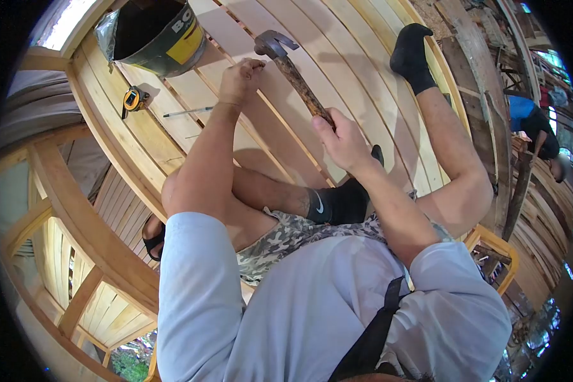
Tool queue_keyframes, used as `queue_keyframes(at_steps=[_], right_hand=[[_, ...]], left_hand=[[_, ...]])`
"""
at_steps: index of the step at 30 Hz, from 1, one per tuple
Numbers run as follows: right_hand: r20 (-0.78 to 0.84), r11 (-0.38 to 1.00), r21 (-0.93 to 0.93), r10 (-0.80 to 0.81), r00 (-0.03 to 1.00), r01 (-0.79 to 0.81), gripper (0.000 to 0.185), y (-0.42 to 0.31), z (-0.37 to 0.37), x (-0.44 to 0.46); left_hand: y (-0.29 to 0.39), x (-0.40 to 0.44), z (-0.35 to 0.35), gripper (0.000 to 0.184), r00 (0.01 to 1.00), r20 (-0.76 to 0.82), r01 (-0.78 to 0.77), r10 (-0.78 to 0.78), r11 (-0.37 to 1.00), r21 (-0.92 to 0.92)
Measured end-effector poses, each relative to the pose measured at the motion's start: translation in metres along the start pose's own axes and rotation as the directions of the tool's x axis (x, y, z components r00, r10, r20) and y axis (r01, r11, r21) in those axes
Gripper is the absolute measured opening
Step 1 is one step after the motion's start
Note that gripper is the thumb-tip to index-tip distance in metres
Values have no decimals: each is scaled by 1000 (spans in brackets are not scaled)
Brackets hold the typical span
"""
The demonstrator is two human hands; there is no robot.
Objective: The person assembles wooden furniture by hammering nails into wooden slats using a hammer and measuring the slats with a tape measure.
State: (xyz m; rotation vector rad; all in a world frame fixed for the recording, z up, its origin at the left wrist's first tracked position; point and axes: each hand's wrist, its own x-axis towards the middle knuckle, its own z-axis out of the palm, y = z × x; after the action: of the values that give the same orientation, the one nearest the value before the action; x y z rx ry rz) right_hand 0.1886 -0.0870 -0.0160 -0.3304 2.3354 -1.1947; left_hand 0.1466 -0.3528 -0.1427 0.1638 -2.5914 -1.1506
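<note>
My right hand (342,137) is wrapped round the wooden handle of a claw hammer (299,81). The hammer's metal head is raised close to my left hand (240,81), on its right side. The fingers of my left hand are pressed together over the pale wooden slats (280,121); what they hold, if anything, is too small to make out. Left of that hand lie a thin pen-like tool (188,111) and a yellow and black tape measure (135,99).
A dark bucket with a yellow label (183,48) stands on the slats at the upper left. My legs are folded on the slats. Curved wooden framing (76,197) is on the left. Another person (533,124) bends over at the far right, among stacked boards.
</note>
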Motion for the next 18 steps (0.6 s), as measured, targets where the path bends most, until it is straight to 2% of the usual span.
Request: queue_keyframes(at_steps=[2,4,6,8,9,11,13,14,16,18], right_hand=[[-10,1000,-9,-21,1000,21,44,4,1,2],[7,997,-65,38,999,-38,44,9,5,6],[14,994,-97,45,999,-43,44,3,3,10],[28,990,-127,68,997,-64,43,-3,3,7],[11,995,-98,31,999,-30,43,-6,2,4],[-6,997,-71,-5,1000,5,43,-6,4,-5],[-115,978,10,-204,972,207,43,5,11,-11],[-120,977,8,-211,970,214,43,18,15,-7],[-50,985,-145,-103,993,95,41,40,20,5],[-55,972,-210,-120,991,106,40,21,13,7]], left_hand=[[5,-2,-2,17,1000,11,4,-5,999,35],[4,0,-3,18,1000,14,3,-4,998,69],[-12,1,3,18,998,50,-54,48,991,122],[-11,2,1,18,995,19,-101,100,992,71],[-10,0,2,19,989,-11,-148,148,989,19],[-5,-1,0,18,993,15,-118,118,993,20],[0,1,-4,17,995,32,-100,99,995,26],[1,0,-3,20,996,38,-82,79,994,72],[-2,3,1,22,997,37,-76,72,990,119],[-17,2,4,24,991,78,-120,111,985,124]])
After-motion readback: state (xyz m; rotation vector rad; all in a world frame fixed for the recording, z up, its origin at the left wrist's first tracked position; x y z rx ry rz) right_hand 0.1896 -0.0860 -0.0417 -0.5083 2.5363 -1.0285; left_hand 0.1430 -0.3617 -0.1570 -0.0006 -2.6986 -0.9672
